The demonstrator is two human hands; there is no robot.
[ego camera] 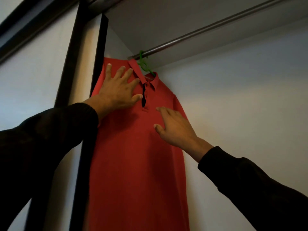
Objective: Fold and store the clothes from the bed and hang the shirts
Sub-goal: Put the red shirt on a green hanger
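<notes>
A red polo shirt (pixel 133 155) hangs on a green hanger (pixel 143 64) hooked over a metal closet rod (pixel 208 29) at its left end. My left hand (pixel 119 88) lies flat on the shirt's left shoulder with fingers spread, just left of the dark button placket. My right hand (pixel 173 125) rests open on the shirt's chest, right of and below the placket. Neither hand grips the cloth. Both arms wear dark sleeves.
A dark wardrobe door frame (pixel 70 72) runs up just left of the shirt. The pale closet back wall (pixel 241 97) fills the right side, and the closet ceiling is close above the rod. The rod to the right of the hanger carries nothing.
</notes>
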